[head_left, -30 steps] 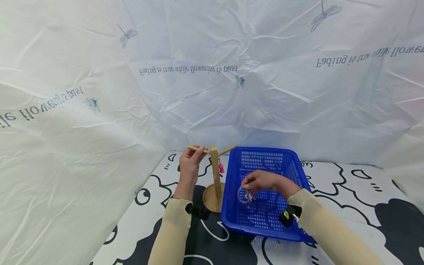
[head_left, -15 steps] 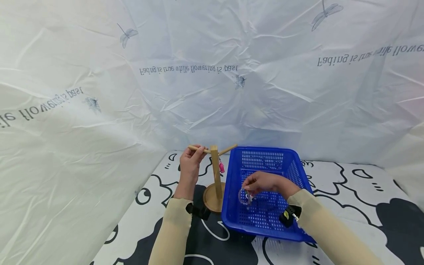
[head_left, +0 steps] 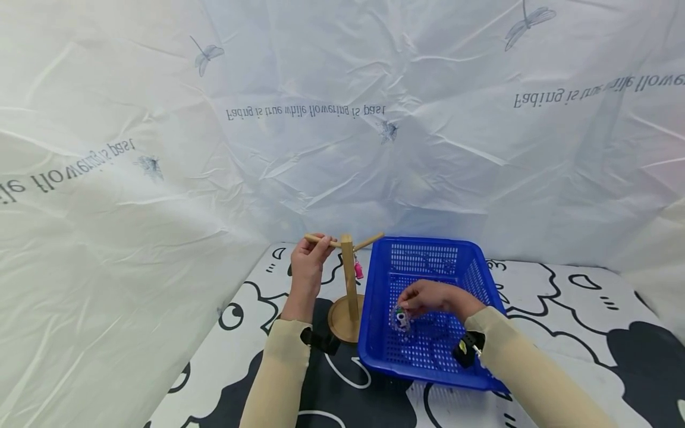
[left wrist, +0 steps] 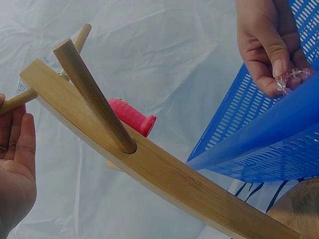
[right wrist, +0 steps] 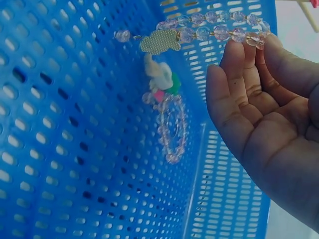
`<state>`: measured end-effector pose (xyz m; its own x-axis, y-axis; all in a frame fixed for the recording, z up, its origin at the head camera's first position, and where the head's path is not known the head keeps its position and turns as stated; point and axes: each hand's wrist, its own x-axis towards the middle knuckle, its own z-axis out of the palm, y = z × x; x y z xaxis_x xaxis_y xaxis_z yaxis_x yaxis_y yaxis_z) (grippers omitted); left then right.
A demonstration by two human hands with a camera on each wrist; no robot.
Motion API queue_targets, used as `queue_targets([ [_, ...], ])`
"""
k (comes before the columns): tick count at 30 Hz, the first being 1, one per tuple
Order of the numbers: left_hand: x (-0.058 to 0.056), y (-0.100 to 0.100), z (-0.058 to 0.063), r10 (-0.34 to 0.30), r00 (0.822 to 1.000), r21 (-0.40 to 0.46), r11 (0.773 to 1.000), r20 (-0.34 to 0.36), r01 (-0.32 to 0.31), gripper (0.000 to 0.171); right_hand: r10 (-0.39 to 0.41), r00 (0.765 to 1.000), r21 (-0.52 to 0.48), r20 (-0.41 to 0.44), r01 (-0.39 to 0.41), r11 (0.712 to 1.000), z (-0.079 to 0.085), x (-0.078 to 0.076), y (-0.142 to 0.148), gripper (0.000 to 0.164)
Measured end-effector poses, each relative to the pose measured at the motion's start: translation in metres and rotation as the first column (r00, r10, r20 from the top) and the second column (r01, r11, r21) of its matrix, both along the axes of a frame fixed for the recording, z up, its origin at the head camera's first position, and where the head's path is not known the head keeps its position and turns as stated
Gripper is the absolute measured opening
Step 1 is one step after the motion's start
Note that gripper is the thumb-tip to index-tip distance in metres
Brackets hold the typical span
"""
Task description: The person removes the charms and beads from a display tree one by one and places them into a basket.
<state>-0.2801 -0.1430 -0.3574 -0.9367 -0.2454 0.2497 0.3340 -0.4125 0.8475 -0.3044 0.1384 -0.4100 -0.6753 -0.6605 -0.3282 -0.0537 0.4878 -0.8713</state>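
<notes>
My right hand (head_left: 430,296) pinches a bracelet of clear pinkish beads (right wrist: 219,34) between thumb and fingertips, inside the blue basket. From the bracelet hang a flat fish-shaped charm (right wrist: 159,42) and a bead. My left hand (head_left: 307,261) grips one peg (head_left: 314,239) of a wooden stand (head_left: 350,279) with a round base. In the left wrist view its fingers lie against that peg near the post. A pink charm (left wrist: 130,117) hangs by a small chain from the stand's far side.
The blue plastic basket (head_left: 369,351) stands right of the wooden stand, close against its base. Another beaded bracelet (right wrist: 172,132) with a green, white and pink charm lies in it. A white printed sheet (head_left: 342,166) rises behind, and a black-and-white patterned cloth (head_left: 556,345) covers the table.
My right hand has shifted slightly right and down with the bracelet, and a black-and-white charm shows more plainly beneath it. My left hand stays on the peg.
</notes>
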Motion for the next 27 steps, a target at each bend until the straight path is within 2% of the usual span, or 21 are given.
queue_targets([
  [9, 0.0, 0.0, 0.0, -0.008, 1.0, 0.004, 1.0, -0.004, 0.008, 0.017, -0.079, 0.996, 0.056, -0.045, 0.081, 0.995, -0.009, -0.002, 0.003, 0.024],
  [21, -0.001, 0.0, -0.001, -0.015, 1.0, 0.014, 1.0, -0.004, 0.016, 0.016, -0.213, 0.972, 0.1, -0.099, 0.222, 0.97, -0.025, -0.01, 0.003, 0.023],
  [27, -0.002, 0.0, -0.002, -0.012, 1.0, 0.011, 1.0, 0.0, 0.012, 0.015, -0.232, 0.961, 0.105, -0.148, 0.249, 0.963, -0.026, -0.008, 0.002, 0.022],
])
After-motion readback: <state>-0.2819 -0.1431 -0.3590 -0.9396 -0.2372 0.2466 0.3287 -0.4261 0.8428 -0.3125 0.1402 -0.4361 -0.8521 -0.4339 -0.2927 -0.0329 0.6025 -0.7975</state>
